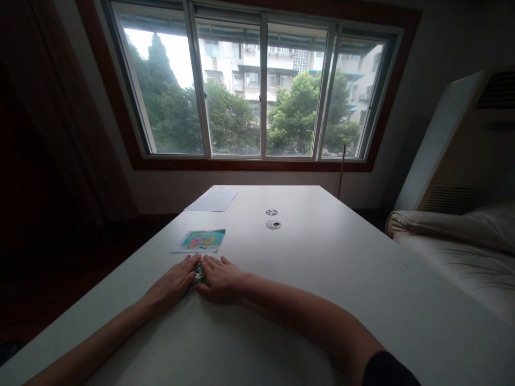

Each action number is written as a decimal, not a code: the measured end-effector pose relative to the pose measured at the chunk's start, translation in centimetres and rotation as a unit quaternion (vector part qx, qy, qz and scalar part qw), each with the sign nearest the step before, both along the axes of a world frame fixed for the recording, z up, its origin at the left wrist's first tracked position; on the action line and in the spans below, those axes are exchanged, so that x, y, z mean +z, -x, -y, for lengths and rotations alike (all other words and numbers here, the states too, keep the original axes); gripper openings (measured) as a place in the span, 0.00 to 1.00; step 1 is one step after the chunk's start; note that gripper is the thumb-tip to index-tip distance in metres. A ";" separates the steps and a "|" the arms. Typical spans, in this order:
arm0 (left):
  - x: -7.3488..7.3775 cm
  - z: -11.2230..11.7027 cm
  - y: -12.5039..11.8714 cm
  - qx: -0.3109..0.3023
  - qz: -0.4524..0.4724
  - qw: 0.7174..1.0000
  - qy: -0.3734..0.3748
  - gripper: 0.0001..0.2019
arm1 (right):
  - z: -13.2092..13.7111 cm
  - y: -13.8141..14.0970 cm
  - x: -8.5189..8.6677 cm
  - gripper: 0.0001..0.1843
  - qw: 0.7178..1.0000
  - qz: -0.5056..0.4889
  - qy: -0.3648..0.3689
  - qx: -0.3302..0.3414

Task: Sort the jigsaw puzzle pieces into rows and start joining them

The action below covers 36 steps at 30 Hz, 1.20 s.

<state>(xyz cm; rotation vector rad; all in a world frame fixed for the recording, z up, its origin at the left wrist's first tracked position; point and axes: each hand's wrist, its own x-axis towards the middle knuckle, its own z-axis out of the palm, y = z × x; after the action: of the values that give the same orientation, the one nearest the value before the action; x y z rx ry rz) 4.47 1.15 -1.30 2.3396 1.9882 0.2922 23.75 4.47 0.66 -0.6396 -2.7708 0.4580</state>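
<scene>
A small heap of green and white pieces, which look like jigsaw puzzle pieces (198,274), lies on the white table (306,289). My left hand (174,280) rests along its left side with fingers stretched forward. On the opposite side, my right hand (219,277) lies palm down, fingers extended and slightly apart. Both hands cup the heap between them, their fingertips nearly meeting at its far edge. They partly cover it. Just beyond the fingertips is a colourful cartoon picture (202,240) on a white sheet.
White paper (213,199) lies at the table's far left corner. Two small round discs (273,224) sit near the far middle. To the right are a pale sofa (454,246) and a tall white air-conditioner unit (446,139). A window (261,91) spans the wall ahead.
</scene>
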 end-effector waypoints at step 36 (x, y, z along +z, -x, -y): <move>3.1 2.6 -13.7 -0.062 -0.023 0.996 0.056 0.27 | 3.2 -11.3 1.1 0.36 0.995 0.070 0.015 -0.064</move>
<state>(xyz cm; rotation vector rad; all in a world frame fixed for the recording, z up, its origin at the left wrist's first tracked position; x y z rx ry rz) 18.13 -1.43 1.75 2.4055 1.8174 0.1198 35.07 1.26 1.75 -0.8824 -2.8354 0.4433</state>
